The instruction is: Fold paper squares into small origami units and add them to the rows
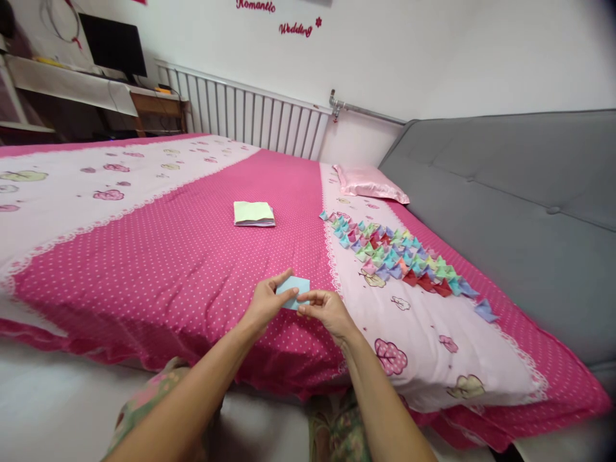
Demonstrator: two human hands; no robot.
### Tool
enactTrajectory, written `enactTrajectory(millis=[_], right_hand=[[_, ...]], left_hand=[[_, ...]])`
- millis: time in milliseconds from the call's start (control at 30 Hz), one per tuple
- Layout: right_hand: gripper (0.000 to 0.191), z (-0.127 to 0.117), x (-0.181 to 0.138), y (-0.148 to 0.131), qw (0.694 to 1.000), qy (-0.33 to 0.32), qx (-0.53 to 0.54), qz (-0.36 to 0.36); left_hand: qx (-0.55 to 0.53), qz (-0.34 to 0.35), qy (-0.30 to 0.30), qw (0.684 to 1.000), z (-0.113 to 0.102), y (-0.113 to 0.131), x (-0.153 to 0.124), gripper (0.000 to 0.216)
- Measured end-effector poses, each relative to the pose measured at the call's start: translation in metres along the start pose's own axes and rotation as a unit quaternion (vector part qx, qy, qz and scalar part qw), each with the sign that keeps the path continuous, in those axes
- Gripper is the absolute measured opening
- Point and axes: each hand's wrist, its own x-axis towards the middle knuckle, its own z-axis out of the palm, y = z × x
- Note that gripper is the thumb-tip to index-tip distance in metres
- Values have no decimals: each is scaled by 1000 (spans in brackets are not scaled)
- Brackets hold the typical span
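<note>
A light blue sheet of folding paper is held up over the near edge of the bed, between both hands. My left hand pinches its left side, thumb across the front. At the lower right edge, my right hand grips the paper between thumb and fingertips. Beyond them a stack of square paper lies on the pink dotted bedspread, a pale yellow sheet on top. To the right, many small folded paper pieces in several colours stand in rows.
The bed spreads out in front of me. A grey padded headboard borders it on the right, with a pink pillow at the far right corner. A white railing and a desk with a monitor stand behind.
</note>
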Motion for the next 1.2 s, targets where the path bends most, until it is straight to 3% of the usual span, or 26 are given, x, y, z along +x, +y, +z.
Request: enactTrajectory(millis=[367,633,733,833,1033,1200], right_hand=[[33,2,1,-2,1000,1,-7,-7],[26,-5,-2,0,999,28,-23,-25],[24,-5,-2,1,998,44,-5,-42],[26,-2,-1,1,998,43,-12,-54],[32,3,-2,2,996,-22,-67,-61],[61,-2,-3,0,992,-83,-72,-69]], left_hand=[[7,-11,19,1000,1,3,0,72],[-42,-37,62,997,-15,11,7,65],[-25,-84,-6,996,-17,6,6,64],[-25,-79,-72,994,-13,1,4,50],[-51,-55,-41,996,-11,3,5,35],[-53,-89,-4,995,-16,5,8,26]])
